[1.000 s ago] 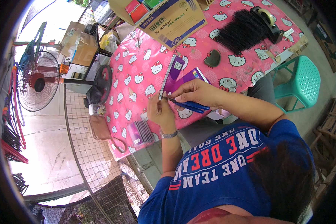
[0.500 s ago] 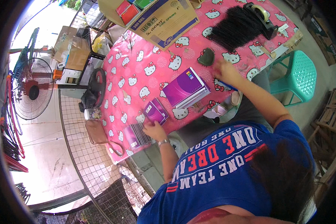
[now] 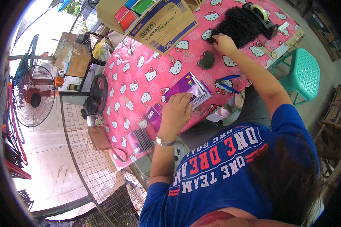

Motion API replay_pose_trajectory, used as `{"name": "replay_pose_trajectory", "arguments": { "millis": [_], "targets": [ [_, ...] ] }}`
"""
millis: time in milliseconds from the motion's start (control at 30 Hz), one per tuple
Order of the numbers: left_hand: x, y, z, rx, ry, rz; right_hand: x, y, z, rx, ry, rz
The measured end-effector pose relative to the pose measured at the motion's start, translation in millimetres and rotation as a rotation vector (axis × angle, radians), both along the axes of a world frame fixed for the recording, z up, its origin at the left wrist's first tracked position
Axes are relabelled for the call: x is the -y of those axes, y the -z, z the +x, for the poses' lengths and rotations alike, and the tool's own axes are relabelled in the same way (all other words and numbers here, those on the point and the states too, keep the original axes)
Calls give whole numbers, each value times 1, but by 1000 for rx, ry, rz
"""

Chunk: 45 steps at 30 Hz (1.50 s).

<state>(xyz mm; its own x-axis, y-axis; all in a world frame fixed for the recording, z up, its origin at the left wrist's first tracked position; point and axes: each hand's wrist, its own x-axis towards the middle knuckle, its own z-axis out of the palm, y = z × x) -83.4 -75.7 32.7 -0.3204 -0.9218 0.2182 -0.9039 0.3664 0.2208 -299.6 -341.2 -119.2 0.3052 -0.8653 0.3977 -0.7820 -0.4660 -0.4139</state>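
Purple notebooks (image 3: 182, 85) lie stacked near the table's front edge. My left hand (image 3: 177, 109) is over their near left corner, its fingers closed on the top notebook. Farther off, my right hand (image 3: 226, 44) pinches the left end of a black spiral binding coil at the pile of coils (image 3: 240, 28). Between the hands sits a small dark green, rounded object (image 3: 206, 59) whose kind I cannot tell. Blue-handled pliers (image 3: 229, 84) rest right of the stack. Smaller purple notebooks (image 3: 154, 116) and a row of dark-spined bound notebooks (image 3: 142, 139) lie to the left.
An open cardboard box (image 3: 165, 28) with coloured packs stands at the far side of the pink patterned table (image 3: 119, 102). A black tape dispenser (image 3: 268, 24) is beyond the coils. A brown pouch (image 3: 100, 138) lies at the left edge. A green stool (image 3: 305, 73) stands right, a fan (image 3: 35, 99) left.
My right hand has let go of the blue pliers and moved away to the coils. My left hand has gone from the small purple notebooks rightward to the larger stack.
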Motion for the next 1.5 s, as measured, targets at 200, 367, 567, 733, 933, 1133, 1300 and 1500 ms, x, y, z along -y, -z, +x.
{"name": "replay_pose_trajectory", "arguments": {
  "millis": [200,367,567,733,933,1133,1300,1500],
  "targets": [
    [19,-24,4,-86,-117,-57,-40,-76,5,528,-389,-16],
    [30,3,-14,-41,-250,-301,-125,-132,15,483,-646,149],
    [28,12,-22,-21,-320,-456,-143,-132,16,426,-661,89],
    [27,9,-22,-5,-281,-494,-147,-134,20,523,-759,198],
    [25,11,-18,5,-275,-452,-136,-150,19,485,-817,726],
    [25,9,-17,9,-274,-410,-132,-136,23,477,-809,117],
    [25,9,-17,16,-280,-419,-139,-134,26,437,-872,188],
    [24,11,-14,13,-282,-372,-139,-145,23,431,-875,715]
  ]
}}
